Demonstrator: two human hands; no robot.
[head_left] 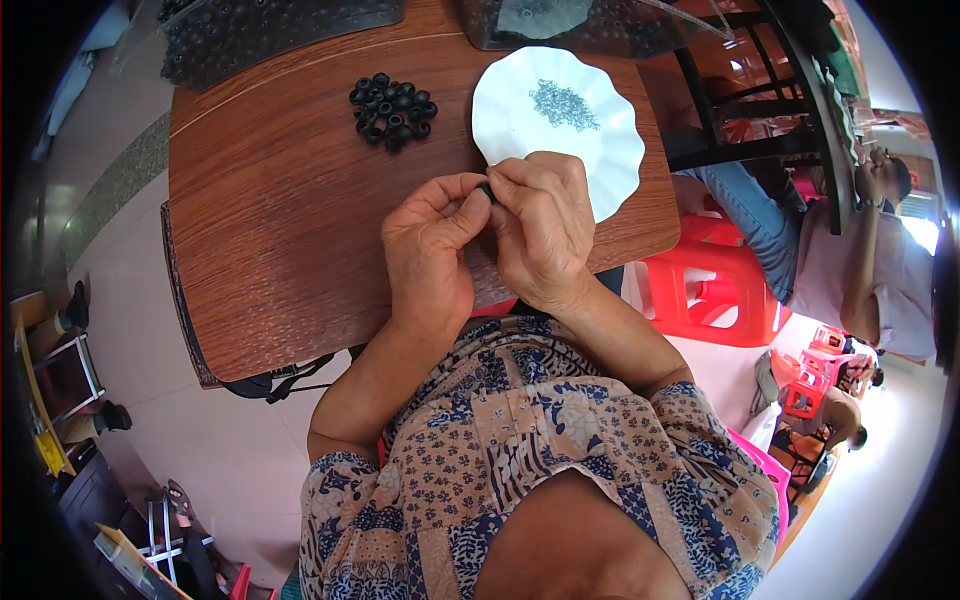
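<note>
My left hand pinches a small black hollow round piece between thumb and forefinger, above the table. Meeting it from the right, my right hand is closed with its fingertips pressed together right at that piece. Whatever those right fingertips hold is too small or hidden to tell. Beyond my left hand lies a loose cluster of similar black hollow pieces. Past my right hand stands a white plate with a scalloped rim, and on it a heap of tiny clear or silvery ring-like bits.
The brown wood-grain table has a clear bin of black pieces along its far left edge. Another clear bin stands at far right. A red plastic stool and a seated person are to the right.
</note>
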